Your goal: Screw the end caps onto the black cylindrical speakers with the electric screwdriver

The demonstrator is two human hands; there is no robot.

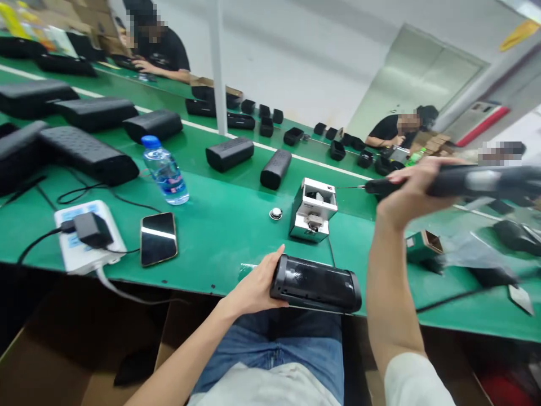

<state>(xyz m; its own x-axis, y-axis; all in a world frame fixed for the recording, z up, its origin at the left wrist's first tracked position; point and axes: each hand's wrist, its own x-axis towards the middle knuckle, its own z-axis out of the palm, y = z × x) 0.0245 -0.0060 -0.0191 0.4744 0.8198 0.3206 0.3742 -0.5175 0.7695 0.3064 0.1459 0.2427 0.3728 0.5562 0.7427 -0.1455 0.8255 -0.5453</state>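
At the table's front edge, my left hand is closed on the left end of a black oblong speaker housing, whose glossy face is turned up. Raised at the right, my right hand grips a black electric screwdriver, blurred by motion. Its thin bit points left, its tip close to the upper part of a small screw feeder with white panels. Whether bit and feeder touch, I cannot tell. A small round metallic part lies left of the feeder.
A power strip, a phone and a water bottle are on the green table's left side. Several black housings lie beyond. A small open box and clear plastic are at right. Co-workers sit across the table.
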